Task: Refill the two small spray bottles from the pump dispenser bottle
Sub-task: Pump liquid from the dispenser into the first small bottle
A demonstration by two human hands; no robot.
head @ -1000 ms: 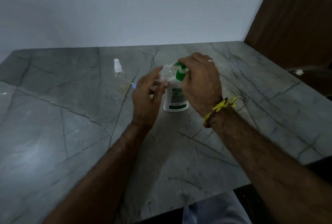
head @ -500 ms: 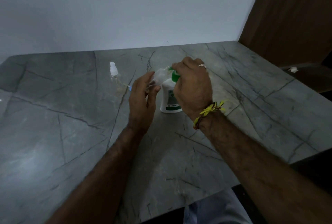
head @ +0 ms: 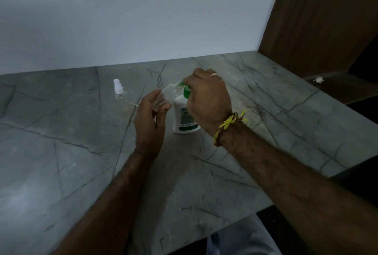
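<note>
Spray bottles: one (head: 120,96) stands capped on the surface (head: 61,173), left of both hands. The second (head: 166,96), clear and uncapped, is tilted with its mouth at the green pump nozzle (head: 181,84); judged light, thin-walled, slippery, so grip mid-body. Left hand (head: 150,123) pinches it between thumb and fingers. Right hand (head: 206,99) curls over the pump head of the dispenser bottle (head: 184,119), wrist raised.

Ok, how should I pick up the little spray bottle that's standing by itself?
Probably grip the spray bottle round its clear body, below the white cap. It stands upright with bare table on its left, so come from that side, fingers curled round it.
</note>
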